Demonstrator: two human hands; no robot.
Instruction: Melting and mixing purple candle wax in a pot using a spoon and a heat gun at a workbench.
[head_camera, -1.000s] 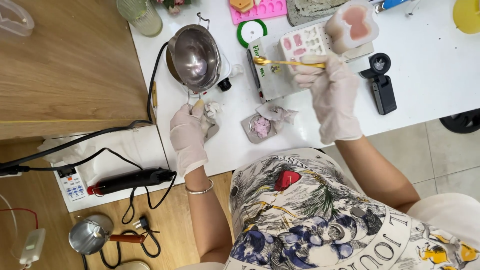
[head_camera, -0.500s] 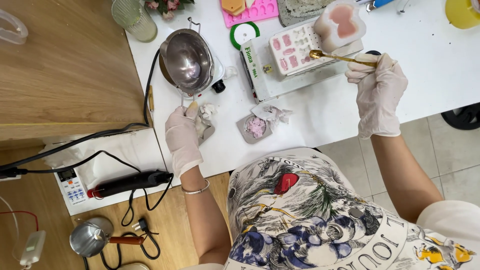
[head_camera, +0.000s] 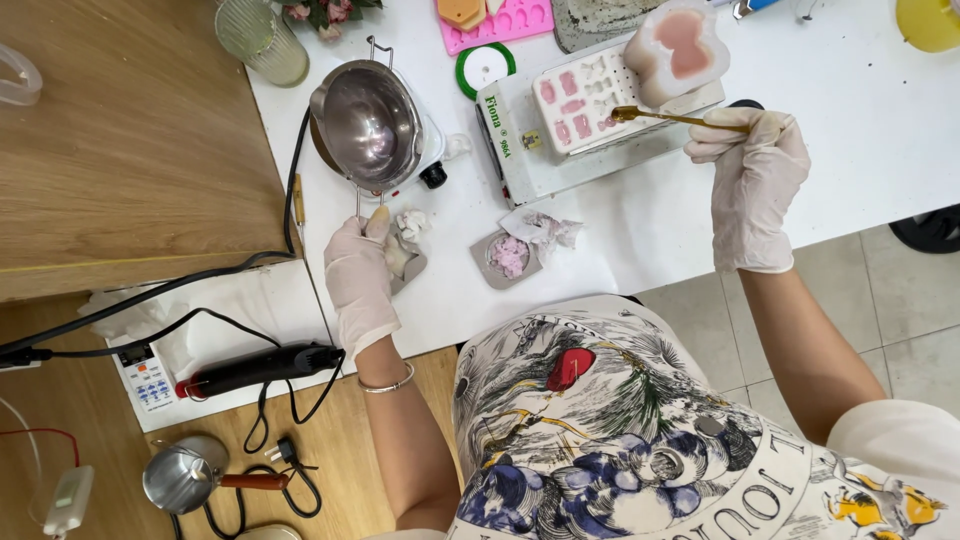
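Observation:
My right hand (head_camera: 752, 180), in a white glove, grips a gold spoon (head_camera: 668, 117) whose bowl rests over a white mould tray (head_camera: 585, 90) with pink-filled cavities. The tray lies on a white box-shaped appliance (head_camera: 540, 155), beside a pale heart-shaped mould (head_camera: 678, 42) with pink inside. My gloved left hand (head_camera: 360, 272) rests on the white table (head_camera: 640, 220), fingers on a small grey dish and crumpled tissue (head_camera: 410, 222), just below a steel melting pot (head_camera: 370, 122). A grey dish with pink wax (head_camera: 508, 256) sits between my hands.
A ribbed glass (head_camera: 263, 38), a pink silicone mould (head_camera: 498, 18), a green ribbon roll (head_camera: 482, 66) and a yellow object (head_camera: 928, 22) stand at the back. Left of the table are a black heat gun (head_camera: 255, 366), cables, a remote and a small steel pan (head_camera: 178, 474).
My right hand carried the spoon rightward from the appliance's near edge, then settled its bowl over the mould tray. My left hand stayed on the dish and tissue.

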